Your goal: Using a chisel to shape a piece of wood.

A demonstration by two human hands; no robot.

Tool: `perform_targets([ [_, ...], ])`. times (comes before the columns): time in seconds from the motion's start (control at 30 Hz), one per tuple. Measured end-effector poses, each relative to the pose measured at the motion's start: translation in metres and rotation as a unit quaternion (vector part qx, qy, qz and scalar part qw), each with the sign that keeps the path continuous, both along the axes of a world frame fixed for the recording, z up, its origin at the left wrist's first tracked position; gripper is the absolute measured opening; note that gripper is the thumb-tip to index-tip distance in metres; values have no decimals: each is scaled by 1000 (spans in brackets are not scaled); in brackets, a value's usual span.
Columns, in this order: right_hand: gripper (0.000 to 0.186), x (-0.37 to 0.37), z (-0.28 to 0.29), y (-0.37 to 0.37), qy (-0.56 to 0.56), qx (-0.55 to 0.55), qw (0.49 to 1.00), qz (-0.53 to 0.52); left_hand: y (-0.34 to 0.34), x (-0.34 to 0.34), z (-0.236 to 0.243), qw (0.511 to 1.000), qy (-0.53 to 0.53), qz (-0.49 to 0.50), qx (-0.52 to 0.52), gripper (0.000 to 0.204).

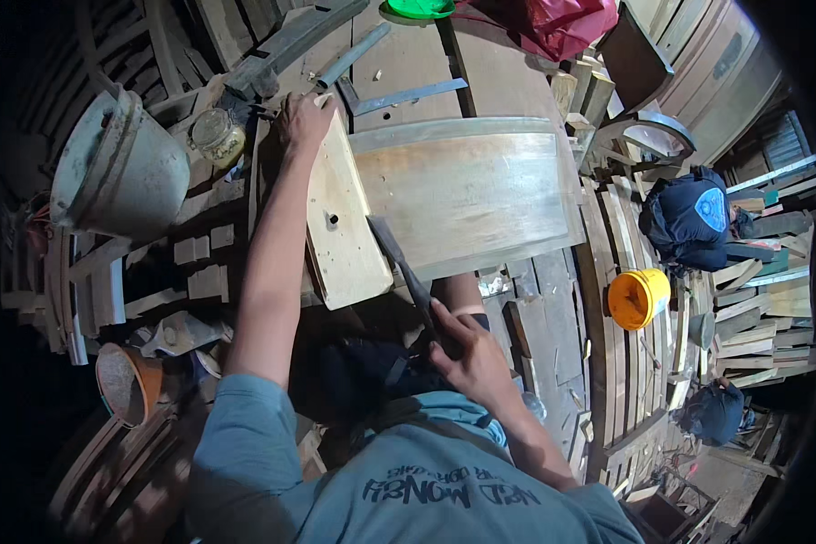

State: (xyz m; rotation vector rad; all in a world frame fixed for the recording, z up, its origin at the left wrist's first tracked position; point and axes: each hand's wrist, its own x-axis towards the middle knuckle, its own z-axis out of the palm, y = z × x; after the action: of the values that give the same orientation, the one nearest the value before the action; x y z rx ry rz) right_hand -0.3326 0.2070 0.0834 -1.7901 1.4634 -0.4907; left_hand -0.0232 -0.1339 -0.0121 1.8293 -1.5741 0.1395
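Note:
A pale, thick wooden board (340, 218) with a small dark hole lies lengthwise in front of me. At its far end my left hand (304, 125) grips the edge with bent fingers. My right hand (471, 358) is closed round the near end of a long, dark, flat metal tool (403, 267); I cannot tell its exact kind. The tool's far tip rests against the right edge of the board. Beside the board, to the right, lies a wide, smooth framed wooden panel (462, 195), reaching under the tool's tip side.
A metal square (408, 97) and a grey tube (354, 56) lie beyond the panel. At left stand a large whitish bucket (136, 172), a glass jar (216, 134) and an orange pot (129, 385). A yellow bucket (637, 299) and two other people (689, 218) are at right.

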Motion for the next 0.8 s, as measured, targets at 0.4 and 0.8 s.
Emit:
perform_targets([
  [0.4, 59, 3, -6, 11, -49, 14, 998, -24, 8, 9, 9, 996, -74, 52, 10, 43],
  [0.8, 59, 7, 1, 0, -51, 44, 997, 29, 16, 8, 15, 997, -31, 55, 50, 31],
])
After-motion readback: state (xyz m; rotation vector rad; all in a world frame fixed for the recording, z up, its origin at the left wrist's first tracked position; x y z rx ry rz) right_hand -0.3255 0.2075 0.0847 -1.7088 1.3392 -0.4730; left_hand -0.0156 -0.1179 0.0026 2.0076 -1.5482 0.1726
